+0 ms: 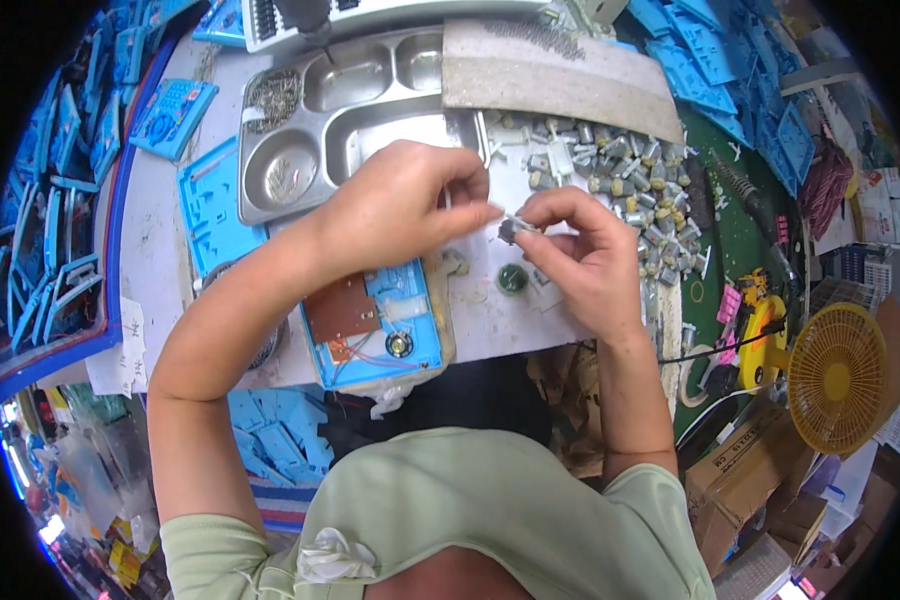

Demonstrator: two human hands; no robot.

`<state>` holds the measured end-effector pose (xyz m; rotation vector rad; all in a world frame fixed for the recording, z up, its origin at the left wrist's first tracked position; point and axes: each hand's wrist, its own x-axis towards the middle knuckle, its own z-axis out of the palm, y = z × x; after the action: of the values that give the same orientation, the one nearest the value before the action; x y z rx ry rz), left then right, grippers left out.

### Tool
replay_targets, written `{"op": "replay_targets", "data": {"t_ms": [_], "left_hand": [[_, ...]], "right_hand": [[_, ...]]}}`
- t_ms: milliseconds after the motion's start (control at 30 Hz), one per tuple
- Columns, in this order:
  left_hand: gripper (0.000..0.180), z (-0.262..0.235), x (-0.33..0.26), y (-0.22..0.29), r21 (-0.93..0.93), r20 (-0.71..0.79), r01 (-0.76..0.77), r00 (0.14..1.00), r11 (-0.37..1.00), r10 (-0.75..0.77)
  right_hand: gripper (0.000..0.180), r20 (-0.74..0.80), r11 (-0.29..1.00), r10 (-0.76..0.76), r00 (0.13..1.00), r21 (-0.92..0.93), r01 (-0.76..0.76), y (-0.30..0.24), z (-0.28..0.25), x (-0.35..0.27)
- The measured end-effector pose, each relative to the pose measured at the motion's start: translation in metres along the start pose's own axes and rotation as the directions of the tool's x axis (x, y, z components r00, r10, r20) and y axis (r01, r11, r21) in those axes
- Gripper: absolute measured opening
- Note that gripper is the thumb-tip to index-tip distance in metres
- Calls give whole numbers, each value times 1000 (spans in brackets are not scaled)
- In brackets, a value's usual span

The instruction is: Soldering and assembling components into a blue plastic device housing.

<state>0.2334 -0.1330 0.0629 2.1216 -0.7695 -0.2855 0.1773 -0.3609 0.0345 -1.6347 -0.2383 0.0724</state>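
Observation:
Over the table's middle, my right hand [595, 255] pinches a small motor [510, 231] between thumb and fingers, its dark end pointing left. My left hand [415, 200] reaches in from the left, thumb and fingertips closed right at the motor, by a thin whitish bit whose kind is too small to tell. Below the hands stands a small round green container [512, 280]. Partly under my left forearm lies an open blue plastic housing [425, 350] with a brown board [342, 312], wires and a small round speaker [399, 344].
A steel compartment tray [245, 190] holds small metal parts. Many small motors [660, 180] are heaped on the right beside a pale board [560, 80]. A screwdriver tip hangs above the tray. Blue housings [70, 130] fill a bin at left; a yellow fan [836, 378] stands right.

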Motion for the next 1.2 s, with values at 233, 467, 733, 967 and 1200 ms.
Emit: {"op": "replay_targets", "data": {"t_ms": [233, 467, 733, 967, 1200], "left_hand": [[26, -18, 117, -67, 339, -254, 21, 965, 940, 70], [23, 8, 194, -73, 484, -344, 195, 939, 853, -19], [22, 25, 211, -83, 554, -406, 244, 914, 796, 3], [9, 30, 205, -74, 757, -286, -42, 876, 652, 389], [22, 4, 104, 2, 322, -342, -283, 855, 903, 390]], "right_hand": [[16, -27, 762, 220, 975, 629, -155, 37, -27, 15], [25, 83, 610, 204, 975, 769, -193, 28, -29, -1], [18, -29, 727, 307, 951, 653, -215, 22, -42, -26], [12, -32, 915, 306, 952, 287, -284, 17, -47, -35], [48, 110, 874, 115, 987, -483, -48, 22, -19, -42]]}}
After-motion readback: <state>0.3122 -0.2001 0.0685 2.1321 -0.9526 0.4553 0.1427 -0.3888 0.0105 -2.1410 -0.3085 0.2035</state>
